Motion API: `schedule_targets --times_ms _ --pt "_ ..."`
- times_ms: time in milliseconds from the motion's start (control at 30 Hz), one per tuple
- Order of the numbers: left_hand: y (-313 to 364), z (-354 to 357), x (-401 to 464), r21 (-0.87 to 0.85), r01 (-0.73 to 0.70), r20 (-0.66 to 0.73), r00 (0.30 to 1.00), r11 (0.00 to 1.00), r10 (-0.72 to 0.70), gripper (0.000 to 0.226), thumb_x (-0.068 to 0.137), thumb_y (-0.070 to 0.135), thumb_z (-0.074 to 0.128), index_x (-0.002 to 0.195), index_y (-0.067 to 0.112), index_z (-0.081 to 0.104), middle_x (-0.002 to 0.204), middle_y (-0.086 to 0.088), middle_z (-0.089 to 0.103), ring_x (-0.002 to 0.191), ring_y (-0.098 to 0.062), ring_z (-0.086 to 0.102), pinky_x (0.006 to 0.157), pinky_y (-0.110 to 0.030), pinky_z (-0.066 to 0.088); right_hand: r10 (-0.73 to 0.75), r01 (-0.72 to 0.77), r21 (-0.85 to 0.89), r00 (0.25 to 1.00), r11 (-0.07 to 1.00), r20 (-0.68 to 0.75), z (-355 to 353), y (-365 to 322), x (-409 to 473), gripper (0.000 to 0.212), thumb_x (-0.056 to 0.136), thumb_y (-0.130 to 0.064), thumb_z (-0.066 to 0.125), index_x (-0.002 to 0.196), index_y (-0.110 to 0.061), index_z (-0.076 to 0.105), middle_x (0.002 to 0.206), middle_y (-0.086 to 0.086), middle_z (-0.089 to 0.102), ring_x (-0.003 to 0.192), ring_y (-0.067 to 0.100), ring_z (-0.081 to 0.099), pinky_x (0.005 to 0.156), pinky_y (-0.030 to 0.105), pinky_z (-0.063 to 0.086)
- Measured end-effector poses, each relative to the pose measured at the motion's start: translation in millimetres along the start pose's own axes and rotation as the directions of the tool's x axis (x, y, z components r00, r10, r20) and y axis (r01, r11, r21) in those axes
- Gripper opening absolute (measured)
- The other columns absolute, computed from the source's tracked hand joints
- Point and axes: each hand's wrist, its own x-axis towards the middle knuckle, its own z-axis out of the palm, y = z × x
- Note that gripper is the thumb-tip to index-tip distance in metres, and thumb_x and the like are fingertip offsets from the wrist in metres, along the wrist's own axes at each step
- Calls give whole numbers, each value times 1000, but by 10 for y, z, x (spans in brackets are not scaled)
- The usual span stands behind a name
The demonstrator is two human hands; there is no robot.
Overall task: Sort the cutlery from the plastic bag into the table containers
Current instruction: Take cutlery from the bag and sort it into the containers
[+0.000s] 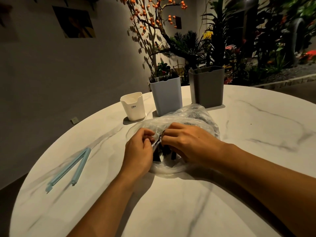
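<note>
Both hands at mouth of plastic bag (191,115) mid-counter (256,151): left hand (138,151) and right hand (189,142) each pinching film edge, dark cutlery handles (164,152) showing between. Three containers just beyond bag: white (133,106), blue (165,96), grey (206,86). Blue bag clip (71,168) lying open, well left.

Dim warm light, wide-angle edge warp
</note>
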Motion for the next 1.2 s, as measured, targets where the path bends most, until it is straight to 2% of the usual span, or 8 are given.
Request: schedule_targets --times_ms 333,500,667,800,867,933,1033,1200 --pt "16 2 -18 15 -10 15 1000 1000 9 17 102 17 48 110 28 58 110 8 63 93 -7 59 77 -8 46 -38 36 -21 995 999 -94 33 3 -2 67 70 -33 87 128 -17 58 118 8 67 103 28 64 72 40 62" --pt "31 2 -35 31 -78 8 997 997 77 18 101 20 52 112 31 59 117 9 63 104 -11 61 93 -20 49 -10 0 -36 958 999 -285 26 15 5 70 59 -20 93 121 -9 63 106 11 70 88 28 68 65 35 61" --pt "-4 22 -39 80 -105 -3 994 991 105 18 99 24 55 114 34 55 121 7 61 106 -12 59 94 -23 50 8 -30 -59 943 998 -333 -4 0 12 64 60 -21 92 117 -9 65 106 12 70 87 28 68 67 34 60" --pt "37 4 -36 139 -176 -85 978 974 189 41 96 26 60 134 33 46 140 3 48 129 -18 48 108 -37 42 48 -86 -69 901 994 -432 -116 -70 42 54 64 -21 89 110 -6 65 102 13 70 82 30 68 68 36 59" --pt "116 6 -86 140 -247 -16 968 959 252 52 92 35 60 137 41 35 147 1 42 134 -17 42 111 -34 33 48 -97 -81 882 992 -469 -168 -113 68 54 62 -20 90 107 -3 66 98 15 70 77 30 67 65 38 59" --pt "213 61 -153 116 -214 82 975 970 206 58 84 49 53 137 45 29 152 2 38 137 -18 41 114 -34 27 40 -90 -82 873 993 -487 -198 -145 102 56 59 -20 91 106 -1 67 96 16 70 75 30 67 65 38 59" --pt "298 111 -202 -3 -164 35 986 986 164 57 86 56 50 138 35 40 145 1 48 132 -23 48 114 -47 37 31 -78 -76 870 994 -493 -226 -166 134 55 57 -17 91 105 0 69 95 16 70 76 30 67 65 36 59" --pt "360 23 -212 -40 -192 -65 980 981 189 52 76 44 51 125 29 52 121 17 50 111 -5 50 101 -23 34 30 -40 -9 870 999 -493 -231 -175 122 51 64 -10 87 110 0 67 99 17 69 83 30 67 70 34 59"
